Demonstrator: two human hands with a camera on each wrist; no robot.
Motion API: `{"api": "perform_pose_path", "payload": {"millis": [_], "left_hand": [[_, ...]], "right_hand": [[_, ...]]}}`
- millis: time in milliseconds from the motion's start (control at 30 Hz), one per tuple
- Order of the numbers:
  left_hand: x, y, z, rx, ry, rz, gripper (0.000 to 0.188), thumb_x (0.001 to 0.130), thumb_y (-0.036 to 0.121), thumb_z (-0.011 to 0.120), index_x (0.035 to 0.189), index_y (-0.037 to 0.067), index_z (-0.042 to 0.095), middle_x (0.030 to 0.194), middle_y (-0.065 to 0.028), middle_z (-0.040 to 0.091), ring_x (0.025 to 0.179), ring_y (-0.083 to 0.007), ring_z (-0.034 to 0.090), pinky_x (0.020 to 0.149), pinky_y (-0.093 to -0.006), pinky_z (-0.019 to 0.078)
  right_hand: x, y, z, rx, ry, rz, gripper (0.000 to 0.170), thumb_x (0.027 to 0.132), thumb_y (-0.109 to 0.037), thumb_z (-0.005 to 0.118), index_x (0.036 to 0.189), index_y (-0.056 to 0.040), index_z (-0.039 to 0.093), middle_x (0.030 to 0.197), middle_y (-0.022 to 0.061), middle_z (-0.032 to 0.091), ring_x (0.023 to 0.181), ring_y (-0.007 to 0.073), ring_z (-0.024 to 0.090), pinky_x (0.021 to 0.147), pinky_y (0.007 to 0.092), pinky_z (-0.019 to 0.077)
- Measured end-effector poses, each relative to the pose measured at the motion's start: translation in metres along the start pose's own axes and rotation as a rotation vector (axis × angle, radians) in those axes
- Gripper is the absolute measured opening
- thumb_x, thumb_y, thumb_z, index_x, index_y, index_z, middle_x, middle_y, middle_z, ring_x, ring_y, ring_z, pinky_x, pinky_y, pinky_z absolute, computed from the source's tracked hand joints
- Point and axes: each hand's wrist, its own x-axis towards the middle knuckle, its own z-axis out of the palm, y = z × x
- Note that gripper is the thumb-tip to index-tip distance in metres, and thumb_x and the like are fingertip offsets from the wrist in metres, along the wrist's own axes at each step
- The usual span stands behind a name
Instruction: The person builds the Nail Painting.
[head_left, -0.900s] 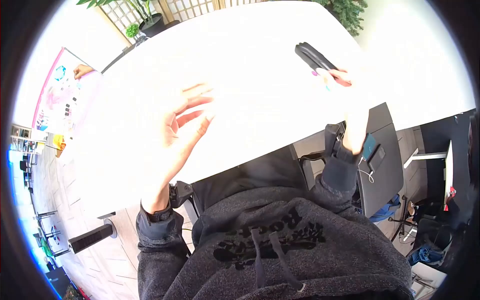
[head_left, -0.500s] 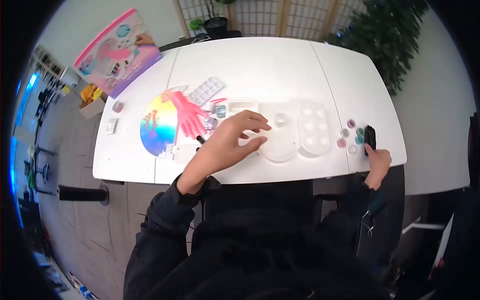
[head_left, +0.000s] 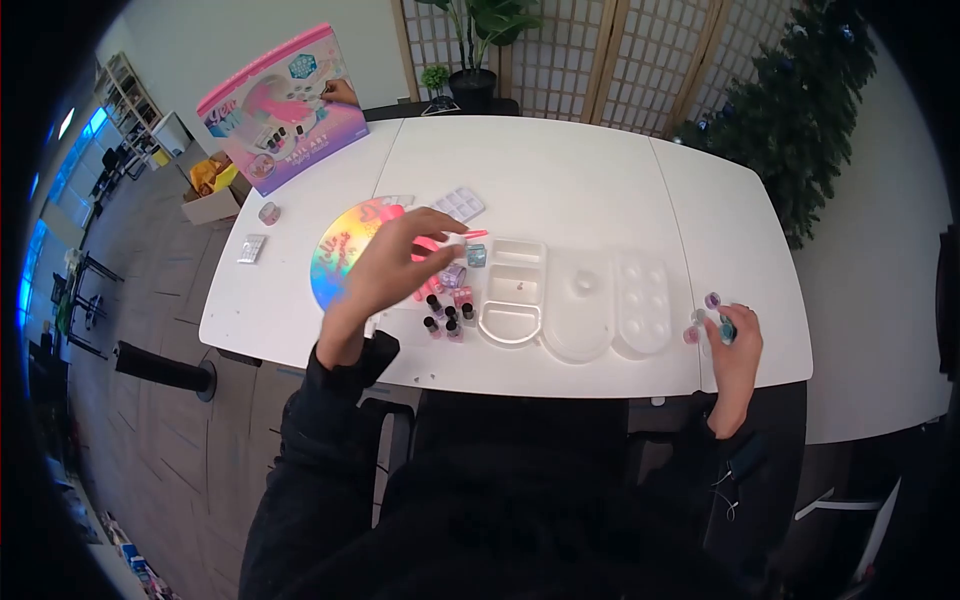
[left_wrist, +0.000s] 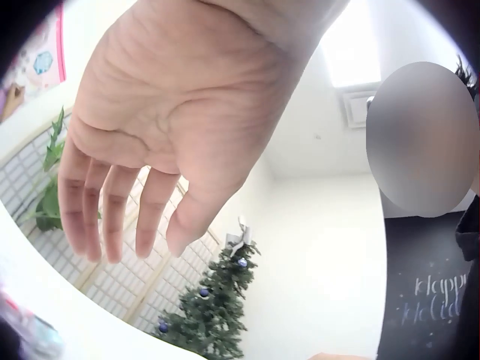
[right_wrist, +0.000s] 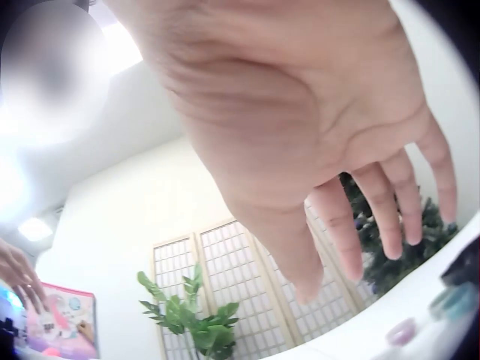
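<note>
My left hand hovers over the rainbow disc and the pink plastic hand, partly covering both. Its fingers hang loose with nothing between them, as the left wrist view shows. At the table's right side, my right hand is beside several small round pots: a purple one, a pink one and teal ones. In the right wrist view its fingers are extended and hold nothing. A black object lies by the pots, mostly hidden by the right hand in the head view.
Black-capped nail polish bottles stand left of a white compartment tray. Beside that lie a rounded white tray and a tray with round wells. A nail art box stands back left, near a small jar.
The right hand has released the black object after setting it at the table's right side. My left hand has moved left, from beside the white trays to over the disc. The overexposed picture has darkened.
</note>
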Motion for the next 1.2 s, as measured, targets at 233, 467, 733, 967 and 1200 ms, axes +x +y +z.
{"api": "perform_pose_path", "payload": {"millis": [233, 467, 733, 967, 1200], "left_hand": [[-0.021, -0.085, -0.032, 0.243, 0.178, -0.149, 0.046, 0.088, 0.025, 0.081, 0.125, -0.001, 0.072, 0.122, -0.0210, 0.071, 0.107, -0.0311, 0.071, 0.095, -0.0393, 0.0566], [-0.040, -0.155, -0.052, 0.462, 0.055, -0.643, 0.097, 0.068, 0.058, 0.093, 0.135, -0.005, 0.063, 0.133, -0.0301, 0.065, 0.136, -0.0529, 0.051, 0.110, -0.0619, 0.0433], [-0.029, -0.185, -0.024, 0.679, -0.056, -0.818, 0.119, 0.063, 0.085, 0.081, 0.128, -0.014, 0.065, 0.160, -0.0323, 0.041, 0.151, -0.0643, 0.017, 0.115, -0.0745, 0.0288], [-0.028, -0.175, -0.032, 0.948, 0.004, -0.615, 0.134, 0.060, 0.087, 0.080, 0.144, -0.013, 0.051, 0.141, -0.0378, 0.057, 0.142, -0.0591, 0.043, 0.110, -0.0633, 0.0438], [-0.002, -0.170, -0.054, 0.853, -0.141, -0.628, 0.095, 0.061, 0.086, 0.080, 0.093, -0.004, 0.077, 0.091, -0.0213, 0.077, 0.099, -0.0366, 0.072, 0.086, -0.0449, 0.0573]], "right_hand": [[-0.015, -0.071, 0.010, 0.215, -0.316, -0.173, 0.034, 0.082, -0.011, 0.086, 0.111, 0.0019, 0.074, 0.134, 0.0166, 0.066, 0.119, 0.0396, 0.065, 0.099, 0.0448, 0.0532], [-0.017, -0.086, 0.031, 0.169, -0.474, -0.210, 0.048, 0.081, -0.012, 0.087, 0.122, 0.0073, 0.070, 0.146, 0.0211, 0.060, 0.126, 0.0424, 0.063, 0.104, 0.0438, 0.0532], [-0.015, -0.082, 0.040, 0.143, -0.457, -0.242, 0.051, 0.078, -0.014, 0.089, 0.119, 0.0088, 0.071, 0.144, 0.0210, 0.062, 0.121, 0.0414, 0.066, 0.102, 0.0435, 0.0550], [-0.012, -0.086, 0.043, 0.102, -0.398, -0.236, 0.058, 0.070, -0.022, 0.095, 0.111, 0.0113, 0.073, 0.139, 0.0203, 0.064, 0.115, 0.0406, 0.068, 0.096, 0.0447, 0.0574], [-0.014, -0.091, 0.036, 0.109, -0.435, -0.219, 0.070, 0.062, -0.032, 0.100, 0.109, 0.0122, 0.072, 0.142, 0.0177, 0.062, 0.113, 0.0404, 0.069, 0.095, 0.0451, 0.0573]]}}
